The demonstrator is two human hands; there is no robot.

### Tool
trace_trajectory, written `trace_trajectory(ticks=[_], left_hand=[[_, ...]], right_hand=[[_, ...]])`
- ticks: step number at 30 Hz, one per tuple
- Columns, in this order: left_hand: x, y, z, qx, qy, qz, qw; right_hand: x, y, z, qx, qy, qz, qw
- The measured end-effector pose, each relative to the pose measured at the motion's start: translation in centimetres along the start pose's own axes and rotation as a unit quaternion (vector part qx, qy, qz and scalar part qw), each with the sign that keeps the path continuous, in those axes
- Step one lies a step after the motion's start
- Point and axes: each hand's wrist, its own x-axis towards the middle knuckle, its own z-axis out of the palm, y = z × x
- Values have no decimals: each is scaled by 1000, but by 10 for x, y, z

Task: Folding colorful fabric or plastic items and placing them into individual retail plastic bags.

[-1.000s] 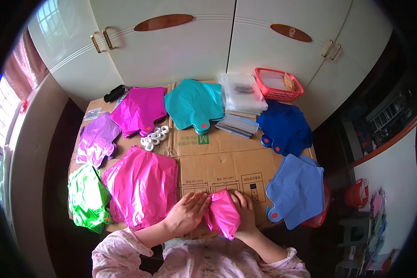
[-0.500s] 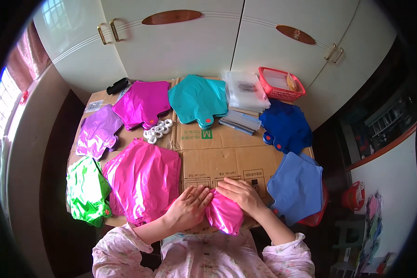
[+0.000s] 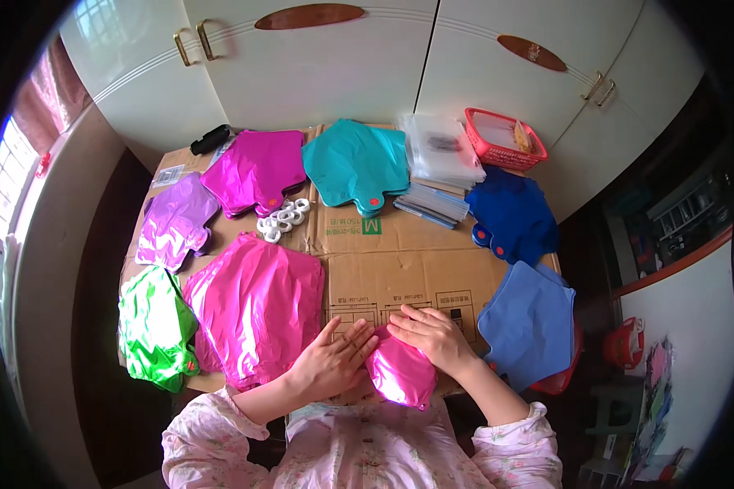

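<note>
A small, shiny pink foil piece, which looks like a folded, uninflated foil balloon, lies at the cardboard's near edge. Flat along its left side is my left hand, fingers stretched out. My right hand rests over its upper right part, with its fingers also straight and pointing toward the other hand. Neither hand grips the foil; both press on it or touch it, partly covering its top. Beside my left forearm spreads a stack of larger pink foil pieces.
Around the cardboard lie stacks of green, lilac, magenta, teal, dark blue and light blue foil. White rings, clear bags and a red basket sit among them.
My right hand has slid slightly right and down over the pink foil. The foil's lower part looks rounder and less creased. The whole view has shifted a little.
</note>
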Motion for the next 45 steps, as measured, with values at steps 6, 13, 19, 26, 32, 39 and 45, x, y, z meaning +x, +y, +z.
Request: trace_trajectory(ticks=[6, 13, 19, 26, 32, 39, 45], left_hand=[[-3, 1, -3, -2, -12, 1, 1000], [-5, 0, -6, -15, -26, 9, 1000], [-5, 4, -14, 14, -50, 3, 999], [-28, 15, 3, -103, 31, 123, 987], [-43, 46, 16, -85, 154, 88, 980], [-43, 48, 10, -269, 273, 7, 924], [-26, 33, -23, -597, 165, -218, 754]], right_hand=[[-3, 1, -5, -3, -41, 1, 999], [-7, -4, -16, -56, -123, -2, 991], [-11, -12, -23, -95, -175, -2, 980], [-7, -38, -46, -100, -316, 8, 944], [-35, -56, -24, -87, -246, 28, 965], [-41, -59, -36, 109, -82, -4, 991], [-31, -67, -49, 366, 66, 204, 906]])
